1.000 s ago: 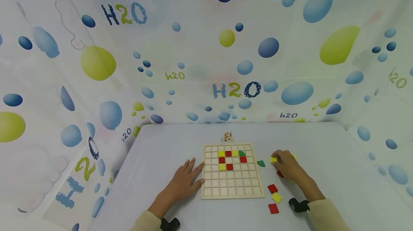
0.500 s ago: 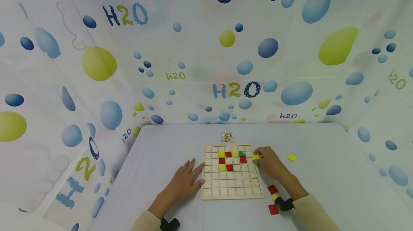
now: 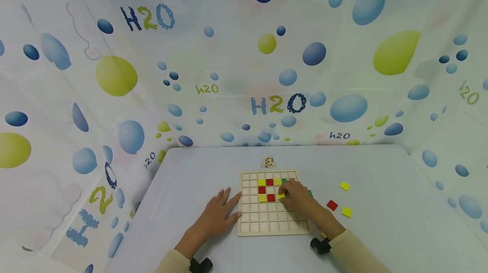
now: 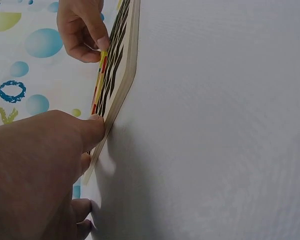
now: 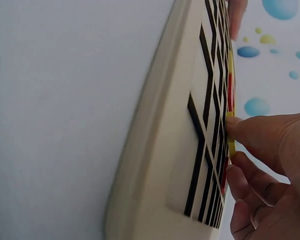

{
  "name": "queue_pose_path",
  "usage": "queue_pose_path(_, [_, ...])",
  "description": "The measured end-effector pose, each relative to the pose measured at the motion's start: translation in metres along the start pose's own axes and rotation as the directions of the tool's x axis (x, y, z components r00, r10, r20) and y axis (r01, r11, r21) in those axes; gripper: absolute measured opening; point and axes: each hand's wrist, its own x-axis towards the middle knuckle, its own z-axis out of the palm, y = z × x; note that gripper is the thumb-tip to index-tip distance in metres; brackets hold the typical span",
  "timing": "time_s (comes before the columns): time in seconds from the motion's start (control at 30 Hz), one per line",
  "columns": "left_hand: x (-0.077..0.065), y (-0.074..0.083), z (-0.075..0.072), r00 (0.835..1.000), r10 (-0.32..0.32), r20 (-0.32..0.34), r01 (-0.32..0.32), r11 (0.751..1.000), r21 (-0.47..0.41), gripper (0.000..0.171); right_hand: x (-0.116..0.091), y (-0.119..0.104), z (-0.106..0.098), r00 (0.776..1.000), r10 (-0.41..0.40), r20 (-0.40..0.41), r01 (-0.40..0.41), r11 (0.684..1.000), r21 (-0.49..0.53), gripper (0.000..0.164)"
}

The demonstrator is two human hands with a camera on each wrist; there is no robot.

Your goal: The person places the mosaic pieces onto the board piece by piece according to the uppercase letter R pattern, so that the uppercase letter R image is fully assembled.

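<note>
A pale wooden grid board lies on the table with red, yellow and green tiles in its upper cells. Over its right half, my right hand pinches a yellow tile between thumb and fingers, just right of a red tile. In the right wrist view the yellow tile is at the grid's surface, between thumb and fingertips. My left hand lies with fingers spread, thumb and index finger at the board's left edge; in the left wrist view its thumb touches that edge.
Right of the board lie two loose yellow tiles and a red tile. A green piece shows behind the right hand, and another yellow bit by the wrist. A small printed pattern card sits beyond the board.
My right hand has carried a yellow tile leftward from the loose pieces on the right to the board's cells. The left hand has stayed at the board's edge.
</note>
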Motion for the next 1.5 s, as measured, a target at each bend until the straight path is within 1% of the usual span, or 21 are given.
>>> queue_pose_path(0.1, [0.000,-0.001,0.001,1.000,-0.001,-0.003,0.001,1.000,0.002,0.066,0.000,-0.004,0.002,1.000,-0.010,0.002,0.010,1.000,0.000,0.015])
queue_pose_path(0.33, [0.000,-0.003,0.003,1.000,0.000,-0.001,0.000,1.000,0.006,0.066,-0.003,-0.010,0.000,0.999,0.025,0.029,-0.024,0.999,-0.028,0.015])
queue_pose_path(0.43, [0.000,-0.002,0.003,1.000,0.000,-0.004,0.000,1.000,0.001,0.066,-0.005,-0.012,-0.001,0.999,0.026,0.027,-0.025,0.999,-0.037,0.013])
queue_pose_path(0.53, [-0.001,-0.002,0.002,1.000,0.001,-0.005,-0.001,1.000,-0.010,0.065,-0.007,-0.012,-0.005,1.000,0.016,0.019,-0.015,0.999,-0.039,0.012])
queue_pose_path(0.6, [-0.001,-0.001,0.001,1.000,0.002,-0.002,-0.002,1.000,-0.014,0.065,-0.008,-0.010,-0.011,1.000,0.028,0.011,-0.028,0.999,-0.027,0.011])
queue_pose_path(0.7, [-0.002,-0.001,-0.001,1.000,0.007,-0.005,-0.007,1.000,-0.021,0.065,-0.013,-0.001,-0.024,0.998,0.054,-0.024,-0.055,0.998,-0.015,0.014])
queue_pose_path(0.83, [-0.002,0.000,-0.001,1.000,0.012,-0.009,-0.012,1.000,-0.019,0.065,-0.019,0.020,-0.041,0.990,0.125,-0.059,-0.128,0.991,-0.045,0.024])
queue_pose_path(0.93, [-0.002,0.001,-0.001,1.000,0.013,-0.005,-0.013,1.000,-0.016,0.065,-0.022,0.035,-0.047,0.980,0.199,-0.029,-0.201,0.978,-0.054,0.026])
queue_pose_path(1.0, [-0.001,0.001,-0.001,1.000,0.012,-0.001,-0.012,1.000,-0.016,0.066,-0.022,0.043,-0.048,0.973,0.230,0.011,-0.229,0.973,-0.028,0.024])
queue_pose_path(1.1, [-0.001,0.001,-0.001,1.000,0.013,-0.003,-0.014,1.000,-0.020,0.066,-0.022,0.053,-0.047,0.973,0.227,0.048,-0.227,0.974,-0.013,0.020])
queue_pose_path(1.17, [0.000,0.001,-0.001,1.000,0.011,-0.002,-0.011,1.000,-0.021,0.066,-0.024,0.056,-0.047,0.976,0.209,0.055,-0.208,0.978,-0.013,0.019])
queue_pose_path(1.23, [0.000,0.001,0.000,1.000,0.008,0.001,-0.008,1.000,-0.021,0.066,-0.026,0.058,-0.048,0.979,0.194,0.054,-0.193,0.981,-0.021,0.022])
queue_pose_path(1.4, [0.000,-0.001,0.001,1.000,0.008,0.002,-0.008,1.000,-0.026,0.066,-0.027,0.062,-0.047,0.977,0.212,0.020,-0.211,0.977,-0.021,0.034])
queue_pose_path(1.43, [-0.001,-0.001,0.000,1.000,0.009,0.000,-0.009,1.000,-0.028,0.066,-0.026,0.063,-0.046,0.975,0.220,0.010,-0.220,0.975,-0.024,0.034])
queue_pose_path(1.5, [-0.001,-0.001,0.000,1.000,0.009,0.001,-0.009,1.000,-0.025,0.066,-0.025,0.062,-0.043,0.977,0.214,-0.012,-0.214,0.976,-0.031,0.030])
